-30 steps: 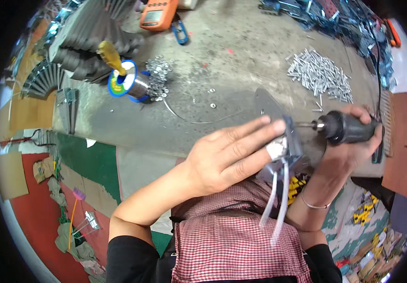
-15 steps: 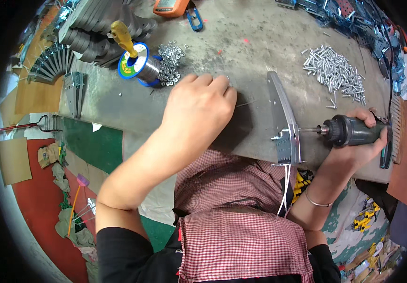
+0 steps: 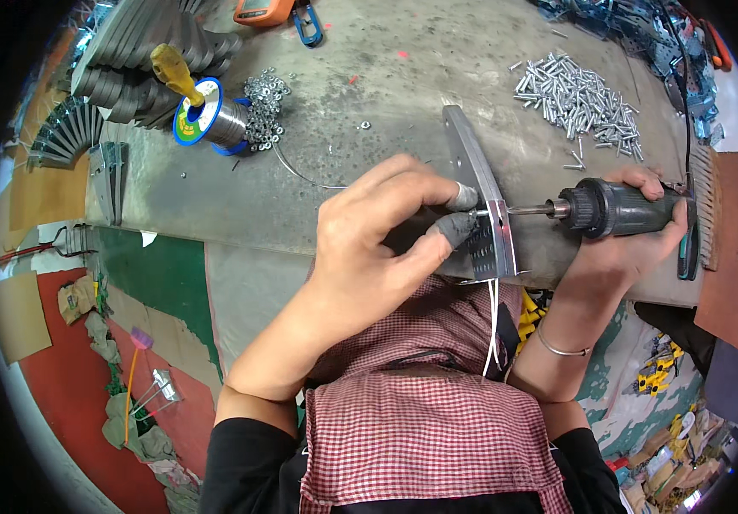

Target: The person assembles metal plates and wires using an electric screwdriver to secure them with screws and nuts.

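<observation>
My left hand [image 3: 377,223] wears grey finger covers on thumb and forefinger. They are closed at the left side of a long tapered metal bracket [image 3: 472,154], around a silver screw end [image 3: 477,212]; any small piece between the tips is hidden. My right hand [image 3: 643,244] is wrapped round a dark electric screwdriver [image 3: 621,208]. Its bit [image 3: 527,209] points left and meets the bracket's right side. The bracket stands tilted near the bench's front edge, with two white wires [image 3: 491,325] hanging below its perforated end.
On the bench [image 3: 369,86] lie a pile of screws [image 3: 576,104] at right and nuts [image 3: 264,111] at left. Beside the nuts are a solder spool [image 3: 215,122] and a yellow-handled tool [image 3: 176,75]. Stacked grey metal parts [image 3: 138,60] fill the far left; a brush [image 3: 706,206] lies at right.
My left hand has come from beside the nut pile, right and nearer, to the bracket. The bracket and screwdriver stay together in line. The whole view has shifted slightly.
</observation>
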### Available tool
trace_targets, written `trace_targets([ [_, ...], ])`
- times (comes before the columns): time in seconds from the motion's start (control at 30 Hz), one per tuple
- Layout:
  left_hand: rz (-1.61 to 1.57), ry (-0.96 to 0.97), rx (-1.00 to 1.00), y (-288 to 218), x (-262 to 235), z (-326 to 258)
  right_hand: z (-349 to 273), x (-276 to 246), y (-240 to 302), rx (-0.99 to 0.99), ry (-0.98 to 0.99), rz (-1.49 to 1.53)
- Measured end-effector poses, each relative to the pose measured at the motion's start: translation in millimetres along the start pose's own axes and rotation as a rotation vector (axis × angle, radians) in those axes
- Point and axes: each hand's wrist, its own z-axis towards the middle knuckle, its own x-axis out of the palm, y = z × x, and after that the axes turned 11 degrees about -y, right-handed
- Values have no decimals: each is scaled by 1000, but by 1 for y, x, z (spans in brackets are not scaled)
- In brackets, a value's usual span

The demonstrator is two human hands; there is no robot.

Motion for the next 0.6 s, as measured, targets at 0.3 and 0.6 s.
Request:
trace_targets([
  [0.3, -41, -53, -61, 4, 6, -9, -4, 1, -1, 42, 44, 54],
  [0.6, 8, -105, -106, -1, 12, -20, -9, 8, -5, 110, 62, 173],
])
